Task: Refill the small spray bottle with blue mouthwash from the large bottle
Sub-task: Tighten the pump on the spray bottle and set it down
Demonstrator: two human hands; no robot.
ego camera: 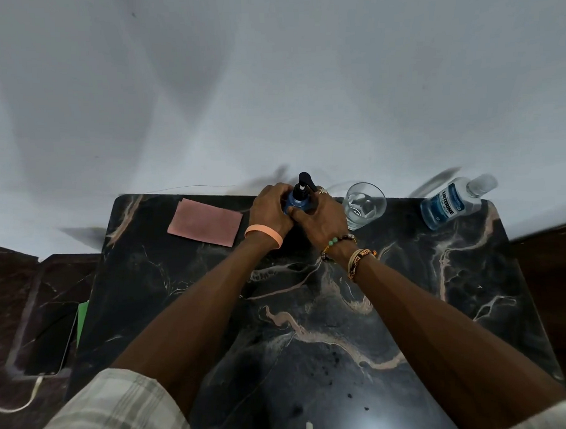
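Blue-filled spray bottle [299, 203], black pump top

Left hand [270, 211] and right hand [322, 217] largely hide the spray bottle [298, 198]

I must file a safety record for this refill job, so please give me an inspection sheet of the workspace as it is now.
Surface: dark marbled table, dark specks near the front.
Job's things: small spray bottle, blue, black pump head on, at the far edge; large bottle at the far right corner, capped, partly filled with blue liquid.
Clutter: glass right of the small spray bottle; pink cloth left of it.
Hands: left hand and right hand both grip the small spray bottle.
Cables: white cable by a tablet, left of the table.
Surroundings: plain white wall behind.
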